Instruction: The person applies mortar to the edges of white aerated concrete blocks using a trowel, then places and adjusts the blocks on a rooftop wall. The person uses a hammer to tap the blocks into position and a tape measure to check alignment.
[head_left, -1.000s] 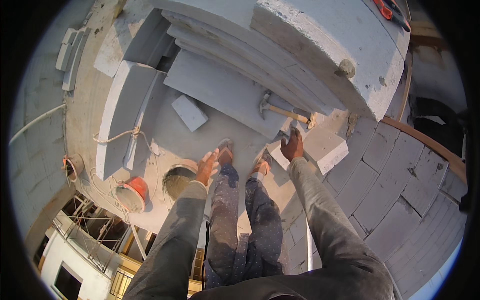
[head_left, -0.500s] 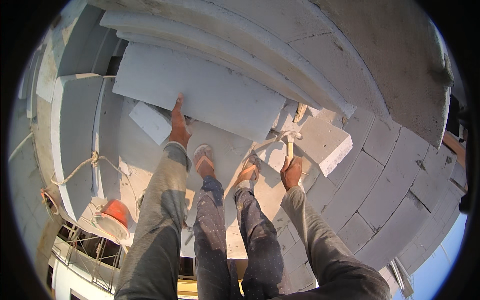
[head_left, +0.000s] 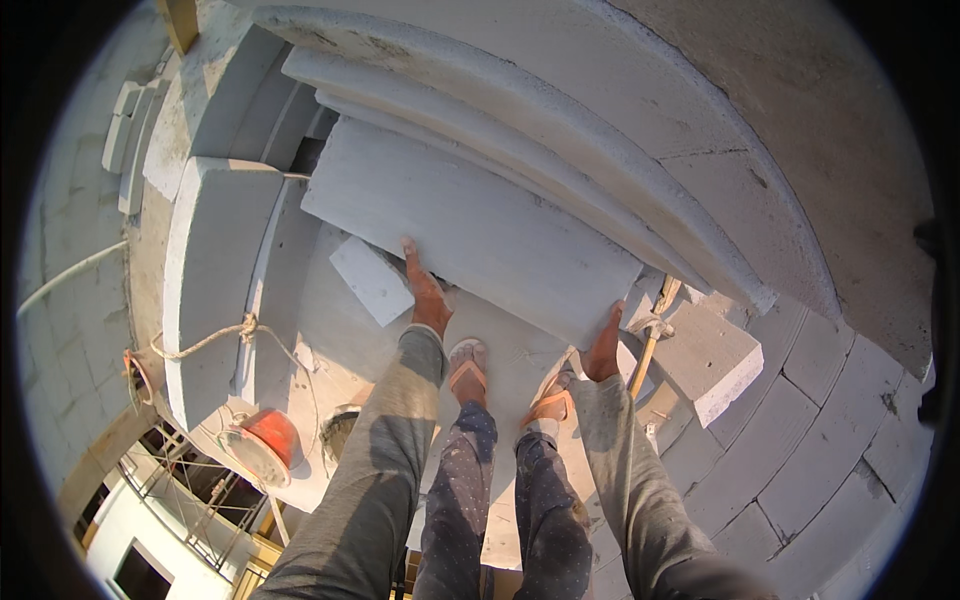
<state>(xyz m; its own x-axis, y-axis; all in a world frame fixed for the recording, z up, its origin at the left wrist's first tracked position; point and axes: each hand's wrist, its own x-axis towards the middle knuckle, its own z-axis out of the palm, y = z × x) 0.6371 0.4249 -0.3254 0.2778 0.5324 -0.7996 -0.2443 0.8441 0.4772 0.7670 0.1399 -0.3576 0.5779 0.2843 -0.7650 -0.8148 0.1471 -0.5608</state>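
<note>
A large grey concrete block [head_left: 470,225] lies flat in front of me on the wall top. My left hand [head_left: 426,290] grips its near left edge. At the block's near right corner, my right hand [head_left: 603,350] holds the edge. A hammer [head_left: 648,345] with a wooden handle rests just right of my right hand, untouched. My feet in orange sandals [head_left: 468,368] stand below the block. A small grey block piece [head_left: 371,279] lies left of my left hand.
More long grey blocks [head_left: 520,110] are stacked behind. A loose block [head_left: 712,360] sits at right. A tall block [head_left: 205,270] with a rope [head_left: 215,338] stands at left. An orange bucket [head_left: 262,447] sits near the drop-off edge over scaffolding.
My right hand let go of the hammer and moved onto the large block's right corner. My left hand shifted along its near edge. The view has swung closer.
</note>
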